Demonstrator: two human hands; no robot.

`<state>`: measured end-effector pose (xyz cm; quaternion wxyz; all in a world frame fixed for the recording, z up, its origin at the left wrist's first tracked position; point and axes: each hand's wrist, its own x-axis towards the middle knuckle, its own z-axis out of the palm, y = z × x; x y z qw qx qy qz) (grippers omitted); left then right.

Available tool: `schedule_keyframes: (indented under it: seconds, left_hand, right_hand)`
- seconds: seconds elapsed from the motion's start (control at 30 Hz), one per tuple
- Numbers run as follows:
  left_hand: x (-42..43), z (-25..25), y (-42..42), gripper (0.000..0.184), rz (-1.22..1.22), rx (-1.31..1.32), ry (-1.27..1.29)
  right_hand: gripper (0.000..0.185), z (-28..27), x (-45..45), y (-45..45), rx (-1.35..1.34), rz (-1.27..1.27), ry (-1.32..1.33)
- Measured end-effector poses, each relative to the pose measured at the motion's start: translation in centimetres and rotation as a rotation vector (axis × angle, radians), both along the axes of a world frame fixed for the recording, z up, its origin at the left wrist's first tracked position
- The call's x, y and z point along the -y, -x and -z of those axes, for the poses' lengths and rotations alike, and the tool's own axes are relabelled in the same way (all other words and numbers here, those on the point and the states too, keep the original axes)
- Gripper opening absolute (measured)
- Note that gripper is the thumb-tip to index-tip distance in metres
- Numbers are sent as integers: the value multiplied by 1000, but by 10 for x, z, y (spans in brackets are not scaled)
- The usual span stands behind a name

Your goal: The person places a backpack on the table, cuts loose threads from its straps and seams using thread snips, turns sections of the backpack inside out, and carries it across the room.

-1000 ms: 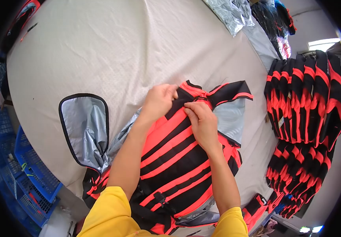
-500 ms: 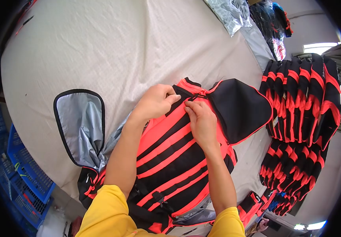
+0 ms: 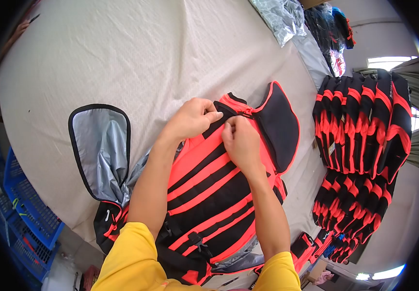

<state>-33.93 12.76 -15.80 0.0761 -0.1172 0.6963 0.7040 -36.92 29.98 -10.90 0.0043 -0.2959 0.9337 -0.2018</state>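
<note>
Backpack (image 3: 214, 194), striped black and coral, lies on a cloth-covered surface (image 3: 122, 58) directly before a person in yellow sleeves. Both hands work at its top edge. The left hand (image 3: 192, 119) has thumb and curled fingers pinching the black fabric there. Just beside it, the right hand (image 3: 241, 145) has fingers curled inward against the coral edging; their tips are tucked under, so whether they grip cloth cannot be told.

The edging could pucker or twist if the two hands pull unevenly. Beside the right hand, a black padded flap (image 3: 279, 126) stands up from the backpack; being loose, it might flop over the fingers and block the view. Left of the backpack, a silver-lined flap (image 3: 100, 145) lies open, and its crumpled lining could snag if dragged. A buckle (image 3: 198, 241) on the backpack's lower front might catch a sleeve.

What looks like a zip at the backpack's top is too small to make out. The backpack's near end is partly hidden by the arms. Far beyond its upper left, another person's hand (image 3: 21, 28) is cut off by the dark lens border. Right of the backpack, hanging black-and-coral pieces (image 3: 364, 126) overlap too closely to count.
</note>
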Motion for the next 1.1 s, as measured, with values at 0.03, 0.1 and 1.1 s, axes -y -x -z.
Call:
schedule_keyframes:
  seconds: [0.03,0.1,1.1]
  left_hand:
    - [0,1,0,24,8,12,-12]
    - [1,0,1,24,19,24,-24]
    - [-6,48,7,39,115,-169,1218]
  right_hand:
    - [11,-3,-6,-1,-5,1,-1]
    - [10,-29,-19,-17,205,188,200]
    - [27,17,-440,-533,434,1732,637]
